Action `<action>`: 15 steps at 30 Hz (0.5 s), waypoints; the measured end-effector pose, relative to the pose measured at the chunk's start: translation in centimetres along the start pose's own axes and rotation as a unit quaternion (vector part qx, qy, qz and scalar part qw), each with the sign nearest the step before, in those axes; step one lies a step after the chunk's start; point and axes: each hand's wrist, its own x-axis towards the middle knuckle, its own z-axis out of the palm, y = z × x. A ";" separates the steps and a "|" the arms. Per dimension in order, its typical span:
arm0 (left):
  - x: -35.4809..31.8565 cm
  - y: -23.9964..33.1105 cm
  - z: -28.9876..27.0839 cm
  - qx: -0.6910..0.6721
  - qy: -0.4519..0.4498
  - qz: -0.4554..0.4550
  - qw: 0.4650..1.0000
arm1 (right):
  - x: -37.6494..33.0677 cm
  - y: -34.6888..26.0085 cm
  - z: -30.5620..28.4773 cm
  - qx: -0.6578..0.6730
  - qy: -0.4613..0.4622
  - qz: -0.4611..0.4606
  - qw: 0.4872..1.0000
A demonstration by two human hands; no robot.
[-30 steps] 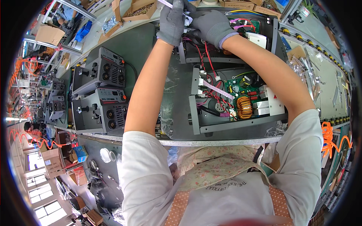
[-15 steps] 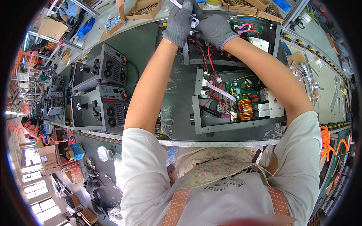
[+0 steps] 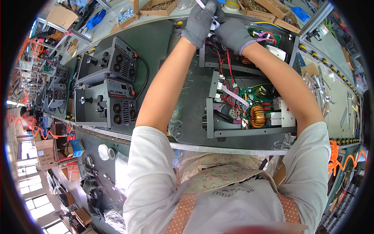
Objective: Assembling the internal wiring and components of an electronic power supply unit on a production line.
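Observation:
Both my hands wear grey gloves and meet over the front end of the far open machine chassis (image 3: 212, 61). My left hand (image 3: 200, 26) is closed around a white ribbon cable (image 3: 200, 4), whose end sticks up above the fingers. Right beside it, my right hand (image 3: 235, 36) bends inward with its fingertips curled near a white connector (image 3: 214, 24); what they grip is hidden. Red and purple wires run below the hands. Closer to me lies a second open chassis (image 3: 249, 132) with a green circuit board (image 3: 255, 93), a copper coil (image 3: 257, 117) and another white ribbon cable (image 3: 235, 96).
Two grey welding machines (image 3: 117, 102) stand on the left of the dark bench mat (image 3: 156, 43). Cardboard boxes of small screws (image 3: 159, 7) line the far side. Metal strips (image 3: 317, 87) lie on the right. Orange coiled hoses (image 3: 334, 158) hang at the right edge.
The whole view has shifted, so the bench and hands appear farther right. Both hands stay together at the far chassis, still around the white ribbon cable and connector.

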 end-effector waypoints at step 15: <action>-0.1 1.1 0.2 0.008 0.043 -0.142 0.989 | -5.5 1.9 -6.4 0.169 0.026 -0.224 0.960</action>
